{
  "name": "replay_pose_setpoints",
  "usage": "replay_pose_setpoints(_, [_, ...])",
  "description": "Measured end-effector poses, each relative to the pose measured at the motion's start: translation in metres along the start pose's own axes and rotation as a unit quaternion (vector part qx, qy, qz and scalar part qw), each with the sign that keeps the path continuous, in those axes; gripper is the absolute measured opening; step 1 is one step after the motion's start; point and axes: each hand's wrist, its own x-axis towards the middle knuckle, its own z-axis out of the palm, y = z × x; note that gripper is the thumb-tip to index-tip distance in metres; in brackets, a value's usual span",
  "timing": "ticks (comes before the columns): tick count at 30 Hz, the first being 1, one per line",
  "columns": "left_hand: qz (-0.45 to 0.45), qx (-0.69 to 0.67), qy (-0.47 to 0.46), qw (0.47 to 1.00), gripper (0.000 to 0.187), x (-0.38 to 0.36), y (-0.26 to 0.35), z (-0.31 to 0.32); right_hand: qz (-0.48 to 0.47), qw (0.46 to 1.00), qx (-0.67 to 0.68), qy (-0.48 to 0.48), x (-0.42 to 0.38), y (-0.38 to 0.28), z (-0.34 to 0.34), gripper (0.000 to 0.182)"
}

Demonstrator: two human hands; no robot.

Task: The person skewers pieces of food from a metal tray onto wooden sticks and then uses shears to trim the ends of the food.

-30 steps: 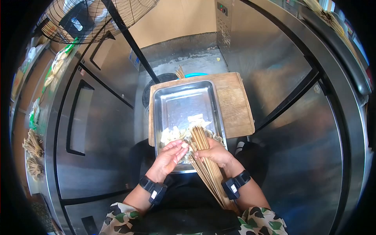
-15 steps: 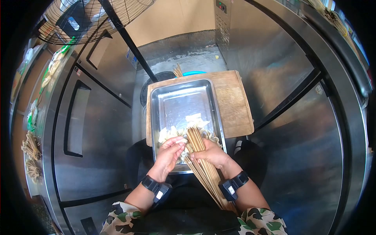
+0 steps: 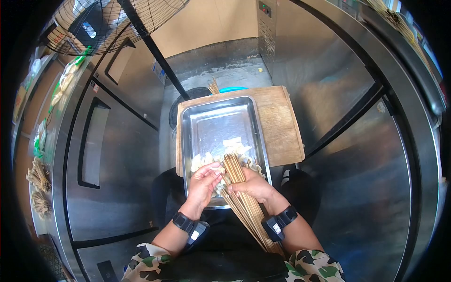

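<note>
My right hand [image 3: 255, 186] is wrapped round a thick bundle of bamboo skewers [image 3: 251, 211], which slants from the tray down toward my lap. Just left of the bundle's upper end, my left hand [image 3: 201, 184] pinches a small pale piece of food [image 3: 219, 170] between thumb and fingertips. What kind of food it is I cannot make out. More pale food pieces [image 3: 201, 161] lie at the near end of a shallow metal tray [image 3: 216, 117], partly hidden by my hands and the skewers. Under the tray is a wooden board [image 3: 282, 129].
Steel cabinet doors [image 3: 117, 164] rise on the left, and another steel cabinet [image 3: 347, 155] stands close on the right. A fan's wire cage [image 3: 155, 14] and black pole [image 3: 157, 54] stand at upper left. Behind the board are a blue rim [image 3: 233, 88] and several more sticks [image 3: 213, 86].
My left hand has shifted very slightly, its fingertips still pinching the food piece beside the skewers. The right hand's hold on the bundle looks the same.
</note>
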Motion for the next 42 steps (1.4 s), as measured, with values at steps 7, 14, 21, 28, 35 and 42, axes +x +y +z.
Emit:
replay_pose_setpoints(7, [-0.003, -0.04, -0.002, 0.999, 0.025, 0.005, -0.004, -0.01, 0.001, 1.0, 0.003, 0.006, 0.0, 0.003, -0.001, 0.03])
replay_pose_setpoints(14, [-0.026, 0.024, -0.001, 0.999, 0.027, -0.002, 0.004, 0.001, -0.004, 1.0, 0.006, 0.004, 0.0, 0.001, 0.001, 0.031])
replay_pose_setpoints(21, [-0.036, 0.005, -0.006, 0.999, 0.029, -0.001, 0.007, -0.001, 0.001, 1.0, -0.01, 0.002, 0.001, 0.002, 0.0, 0.032])
replay_pose_setpoints(28, [-0.032, -0.027, -0.005, 0.999, 0.026, 0.003, 0.007, -0.003, -0.005, 1.0, -0.001, 0.001, 0.001, 0.002, 0.003, 0.031])
replay_pose_setpoints(35, [-0.015, -0.034, -0.01, 0.999, 0.024, 0.002, 0.008, -0.003, -0.002, 1.0, -0.002, -0.003, 0.0, 0.002, 0.0, 0.033])
replay_pose_setpoints(42, [-0.025, 0.003, -0.004, 1.0, 0.023, -0.001, 0.008, -0.002, -0.003, 1.0, 0.001, -0.005, 0.001, 0.004, 0.0, 0.033])
